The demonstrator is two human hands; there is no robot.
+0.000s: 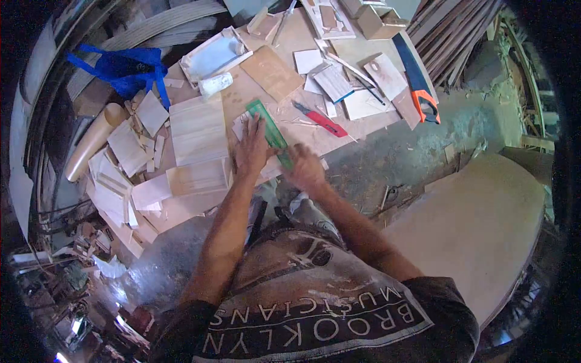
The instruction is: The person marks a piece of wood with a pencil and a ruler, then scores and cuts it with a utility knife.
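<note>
A green ruler [268, 130] lies slantwise near the front edge of the workbench, over a pale thin piece of wood [239, 128]. My left hand [250, 147] rests on the ruler's left side, its fingers stretched out and pressing down. By the ruler's near end is my right hand [304, 170], slightly blurred, with its fingers curled together; whatever they hold is hidden. A red utility knife [327, 123] lies on the bench to the right of the ruler.
A handsaw [414, 78] with an orange handle lies at the bench's right end. Wooden boxes [203, 178], a brown board [270, 74], a white cup-like container [216, 85] and offcuts surround the work. A blue bag [127, 69] sits at far left; a large panel [466, 224] stands at right.
</note>
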